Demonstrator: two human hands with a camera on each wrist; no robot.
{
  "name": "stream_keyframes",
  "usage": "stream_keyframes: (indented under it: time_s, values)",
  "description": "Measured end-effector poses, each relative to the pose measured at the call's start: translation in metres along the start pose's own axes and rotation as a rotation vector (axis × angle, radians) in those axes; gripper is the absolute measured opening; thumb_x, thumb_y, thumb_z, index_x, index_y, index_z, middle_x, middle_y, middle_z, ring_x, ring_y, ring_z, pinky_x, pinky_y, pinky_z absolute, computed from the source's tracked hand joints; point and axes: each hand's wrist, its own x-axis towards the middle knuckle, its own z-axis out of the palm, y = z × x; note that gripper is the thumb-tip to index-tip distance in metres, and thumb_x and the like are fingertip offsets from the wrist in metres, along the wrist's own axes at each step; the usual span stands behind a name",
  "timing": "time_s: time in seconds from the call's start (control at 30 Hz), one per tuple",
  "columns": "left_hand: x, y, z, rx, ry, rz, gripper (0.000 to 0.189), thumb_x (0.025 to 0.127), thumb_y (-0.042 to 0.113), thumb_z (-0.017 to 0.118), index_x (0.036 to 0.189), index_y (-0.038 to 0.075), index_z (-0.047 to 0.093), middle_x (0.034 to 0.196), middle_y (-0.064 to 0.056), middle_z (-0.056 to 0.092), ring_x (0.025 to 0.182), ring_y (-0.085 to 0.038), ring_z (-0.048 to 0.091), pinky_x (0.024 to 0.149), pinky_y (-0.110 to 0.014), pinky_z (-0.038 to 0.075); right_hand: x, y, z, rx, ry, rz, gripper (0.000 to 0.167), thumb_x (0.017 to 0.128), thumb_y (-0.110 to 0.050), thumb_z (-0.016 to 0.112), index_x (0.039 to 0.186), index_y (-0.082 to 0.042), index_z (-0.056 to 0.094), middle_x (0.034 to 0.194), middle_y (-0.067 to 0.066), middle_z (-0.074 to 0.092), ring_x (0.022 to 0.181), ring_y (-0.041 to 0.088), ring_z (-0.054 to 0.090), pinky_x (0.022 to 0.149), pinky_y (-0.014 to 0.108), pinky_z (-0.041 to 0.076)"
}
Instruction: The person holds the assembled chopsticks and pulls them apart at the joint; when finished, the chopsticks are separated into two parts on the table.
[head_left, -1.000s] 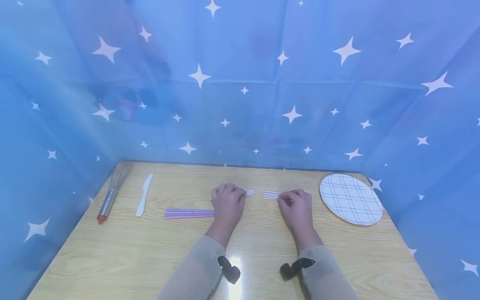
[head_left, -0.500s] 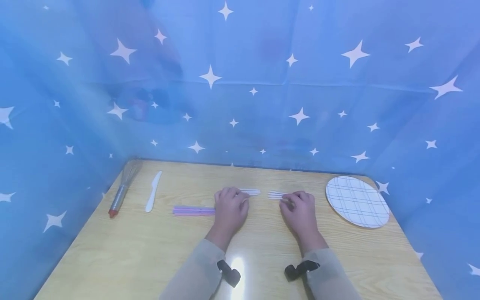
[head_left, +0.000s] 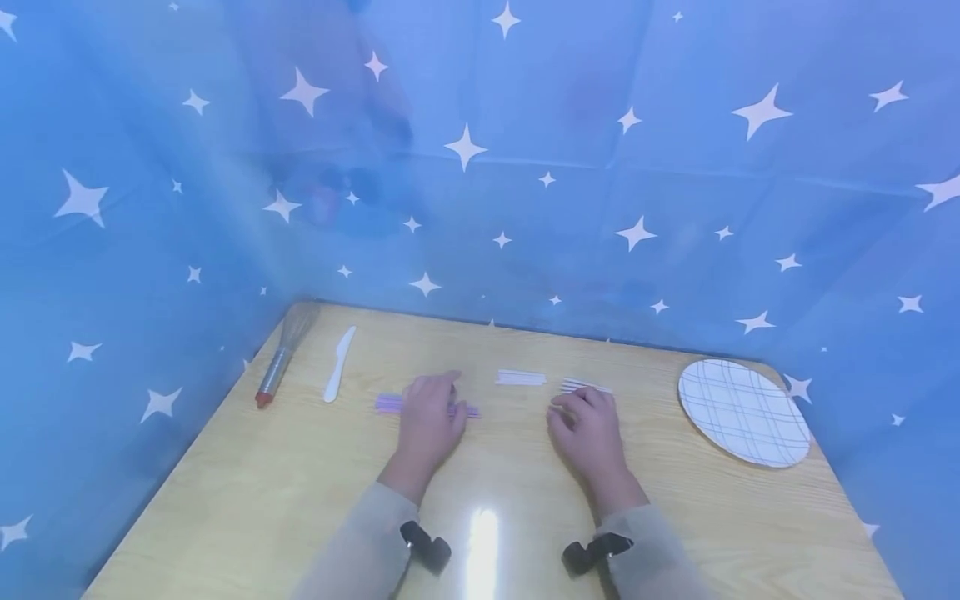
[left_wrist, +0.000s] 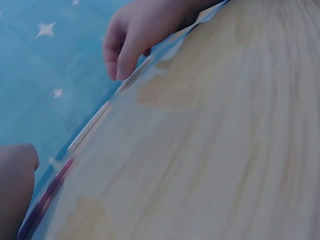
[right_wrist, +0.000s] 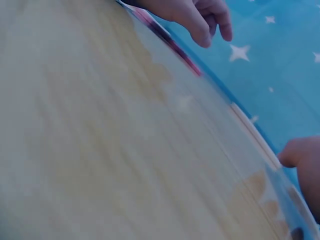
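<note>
My left hand [head_left: 429, 423] is over a row of thin purple straw-like sticks [head_left: 387, 404], whose ends show on both sides of it. In the right wrist view the left hand's loosely bent fingers [right_wrist: 224, 25] are above these sticks, gripping nothing. A short row of thin white sticks [head_left: 521, 377] lies between the two hands, touched by neither. My right hand [head_left: 592, 433] is bent at the near side of a second white row [head_left: 587, 385], its fingertips right at the sticks. In the left wrist view its fingers [left_wrist: 127, 57] hang loosely by that row.
At the left of the wooden table [head_left: 262, 500] lie a whisk [head_left: 276, 371] with a red handle end and a white knife [head_left: 341, 364]. A white oval-looking plate [head_left: 742, 412] with crossed lines is at the right. A blue star-patterned curtain [head_left: 525, 275] hangs behind the table.
My left hand has left the left-hand white row and moved left over the purple sticks. My right hand has shifted slightly nearer, off the second white row. The head view has turned left.
</note>
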Motion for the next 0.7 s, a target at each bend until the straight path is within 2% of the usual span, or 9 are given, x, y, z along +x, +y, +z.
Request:
stream_keyframes:
  time_s: [0.1,0.27,0.4,0.53,0.7]
  values:
    - [-0.003,-0.019,-0.013,-0.004,-0.008,-0.053,0.050,0.097,0.026,0.072,0.143,0.010,0.063,0.106,0.001,0.067,0.113,-0.026,0.059,0.104,-0.050,0.045,0.002,-0.012,0.008,0.009,-0.026,-0.016,0.015,0.089,-0.016,0.082,0.103,-0.010,0.081,0.106,0.009,0.067,0.108,0.033,0.054,0.093,0.052,0.046]
    - [-0.016,-0.052,-0.037,-0.004,0.022,-0.073,0.040,0.098,0.023,0.071,0.134,0.007,0.068,0.118,-0.008,0.071,0.121,-0.033,0.057,0.106,-0.055,0.042,0.005,-0.033,0.025,0.000,-0.103,0.005,0.016,0.091,-0.021,0.081,0.105,-0.014,0.080,0.109,0.004,0.067,0.108,0.028,0.054,0.094,0.049,0.048]
    - [-0.024,-0.071,-0.051,-0.006,0.064,-0.096,0.033,0.097,0.019,0.073,0.128,0.006,0.071,0.123,-0.012,0.070,0.121,-0.035,0.054,0.105,-0.055,0.039,0.010,-0.050,0.040,0.001,-0.146,-0.002,0.016,0.093,-0.023,0.080,0.107,-0.016,0.080,0.114,0.002,0.068,0.110,0.025,0.054,0.095,0.047,0.049]
    - [-0.025,-0.081,-0.054,0.000,0.060,-0.094,0.029,0.098,0.019,0.073,0.125,0.007,0.073,0.125,-0.012,0.068,0.121,-0.035,0.052,0.103,-0.054,0.037,0.014,-0.065,0.052,0.008,-0.156,-0.042,0.016,0.093,-0.024,0.080,0.107,-0.015,0.080,0.112,0.003,0.069,0.108,0.026,0.056,0.096,0.047,0.049]
    - [-0.022,-0.084,-0.054,0.022,-0.014,-0.092,0.027,0.102,0.020,0.068,0.126,0.009,0.072,0.126,-0.011,0.065,0.124,-0.036,0.050,0.108,-0.055,0.035,0.016,-0.076,0.063,0.012,-0.159,-0.030,0.020,0.093,-0.025,0.081,0.111,-0.015,0.080,0.112,0.001,0.069,0.109,0.024,0.056,0.096,0.046,0.050]
